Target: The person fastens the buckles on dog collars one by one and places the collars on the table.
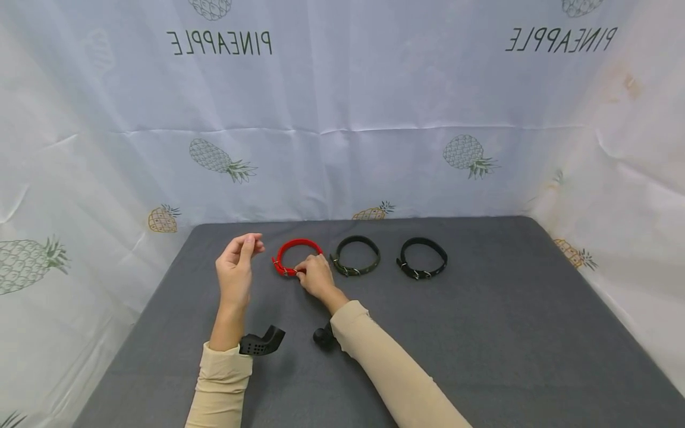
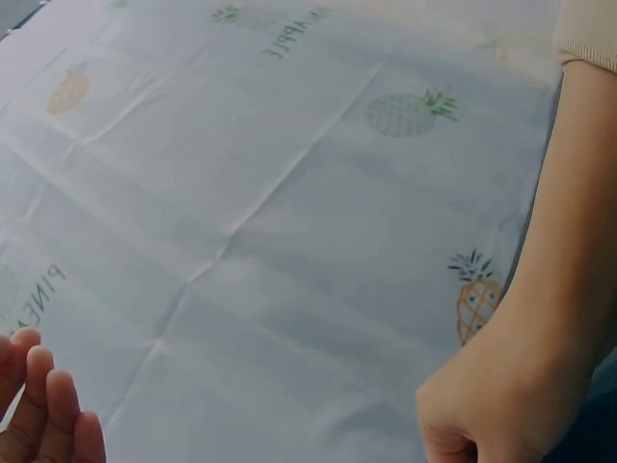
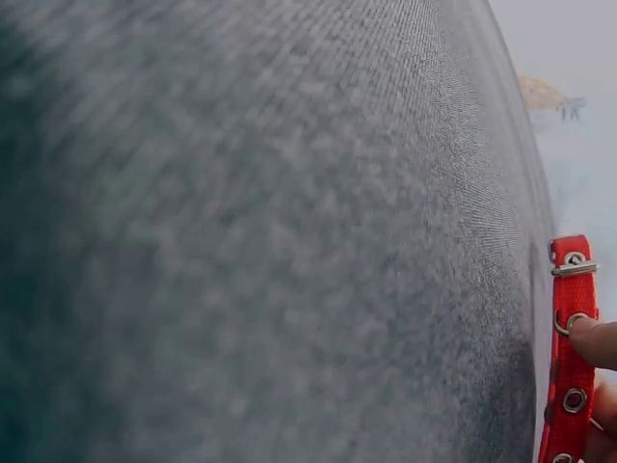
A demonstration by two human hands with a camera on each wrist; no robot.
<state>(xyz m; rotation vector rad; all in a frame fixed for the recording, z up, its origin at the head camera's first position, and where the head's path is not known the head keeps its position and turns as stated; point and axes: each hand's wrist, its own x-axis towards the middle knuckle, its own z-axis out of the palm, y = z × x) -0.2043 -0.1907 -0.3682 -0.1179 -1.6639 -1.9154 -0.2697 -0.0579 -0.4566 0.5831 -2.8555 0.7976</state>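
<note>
A red buckle collar lies as a loop on the table. My right hand pinches its front edge near the metal buckle. In the right wrist view, a finger or thumb tip presses on a metal ring of the red strap, with more fingertips behind it. My left hand hovers to the left of the collar, fingers loosely bent and holding nothing; its fingertips show at the corner of the left wrist view. To the right lie a dark green collar and a black collar, both buckled into loops.
A dark grey cloth covers the table. Behind it and at the sides hangs a white curtain printed with pineapples. Black wrist devices show at the left wrist and under the right forearm.
</note>
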